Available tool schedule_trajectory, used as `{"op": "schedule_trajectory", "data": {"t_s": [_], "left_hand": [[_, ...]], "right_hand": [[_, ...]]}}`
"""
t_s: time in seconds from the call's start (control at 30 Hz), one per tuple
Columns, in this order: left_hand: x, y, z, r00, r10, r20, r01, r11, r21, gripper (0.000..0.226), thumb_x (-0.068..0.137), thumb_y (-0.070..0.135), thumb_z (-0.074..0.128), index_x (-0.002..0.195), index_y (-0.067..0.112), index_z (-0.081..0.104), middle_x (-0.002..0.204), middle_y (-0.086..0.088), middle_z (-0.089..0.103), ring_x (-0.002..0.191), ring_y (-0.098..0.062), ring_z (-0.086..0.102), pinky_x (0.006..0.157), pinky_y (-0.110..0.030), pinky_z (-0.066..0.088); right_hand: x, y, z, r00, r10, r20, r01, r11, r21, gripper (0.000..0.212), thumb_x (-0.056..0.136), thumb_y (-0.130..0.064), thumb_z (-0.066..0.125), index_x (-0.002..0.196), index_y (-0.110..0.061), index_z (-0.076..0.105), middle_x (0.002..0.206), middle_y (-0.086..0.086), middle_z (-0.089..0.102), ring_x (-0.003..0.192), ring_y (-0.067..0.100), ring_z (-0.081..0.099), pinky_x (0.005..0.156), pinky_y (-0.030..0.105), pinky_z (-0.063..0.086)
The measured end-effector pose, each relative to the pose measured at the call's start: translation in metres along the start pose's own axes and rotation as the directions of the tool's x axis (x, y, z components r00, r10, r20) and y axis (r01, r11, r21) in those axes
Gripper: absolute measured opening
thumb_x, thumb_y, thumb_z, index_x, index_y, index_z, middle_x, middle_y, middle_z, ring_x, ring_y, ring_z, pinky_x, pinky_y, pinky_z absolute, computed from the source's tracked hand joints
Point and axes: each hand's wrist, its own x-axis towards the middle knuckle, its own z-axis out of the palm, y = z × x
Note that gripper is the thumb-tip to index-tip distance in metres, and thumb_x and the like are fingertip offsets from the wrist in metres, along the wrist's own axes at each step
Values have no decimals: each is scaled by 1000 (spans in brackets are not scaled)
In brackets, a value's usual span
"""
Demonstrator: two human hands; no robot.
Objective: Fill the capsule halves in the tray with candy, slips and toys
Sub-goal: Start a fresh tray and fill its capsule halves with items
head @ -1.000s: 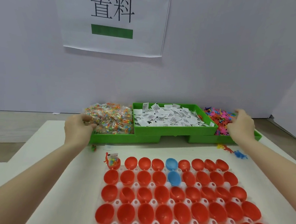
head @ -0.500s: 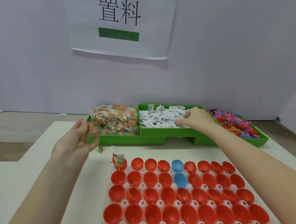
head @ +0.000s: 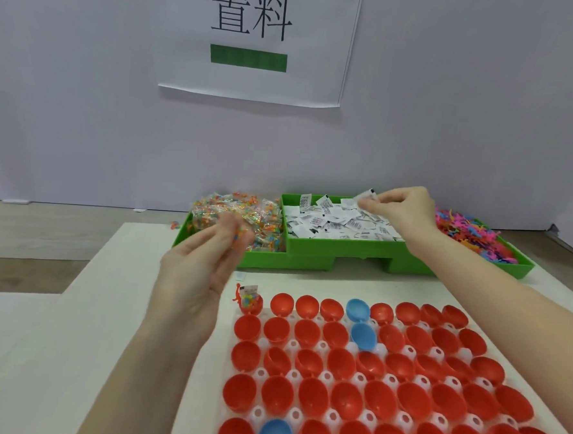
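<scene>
Above the slip bin, right hand pinches a slip; left hand pinches a candy packet.

Your backdrop is a plain pale lavender-grey wall filling the upper half of the view, evenly lit, no hard shadows on it. A white paper sign hangs on that wall, printed with two large black characters, 置料, over a solid green bar; its lower edge curls slightly away from the wall. Below the wall you have a strip of light wood-grain floor, visible at left and again at far right. Your work surface is white and matte, with a stepped left edge: a lower section juts out toward the left at the near side.
</scene>
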Motion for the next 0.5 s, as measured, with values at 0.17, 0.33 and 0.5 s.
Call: {"op": "schedule_trajectory", "data": {"t_s": [0.17,0.33,0.5], "left_hand": [[-14,-10,13,997,54,64,-70,955,289,10,75,24,67,78,15,70,65,3,71,59,-7,67,56,-12,51],[-32,-9,27,962,-5,273,-77,955,287,28,88,8,55,72,19,75,76,-1,74,75,-8,70,65,-11,52],[-45,2,32,921,-133,367,86,986,140,39,90,6,48,63,12,76,76,-6,73,73,-15,71,61,-16,54]], "right_hand": [[-55,-53,-8,911,-164,377,101,978,181,10,71,-29,75,66,-21,72,61,-6,63,65,1,59,72,14,42],[-107,-82,-15,784,-261,563,151,960,235,19,63,-30,78,61,-12,71,46,-1,47,49,2,39,49,10,31],[-116,-86,-18,856,-226,464,161,971,176,21,62,-26,81,56,-14,65,41,-8,33,41,4,25,43,16,20]]}}
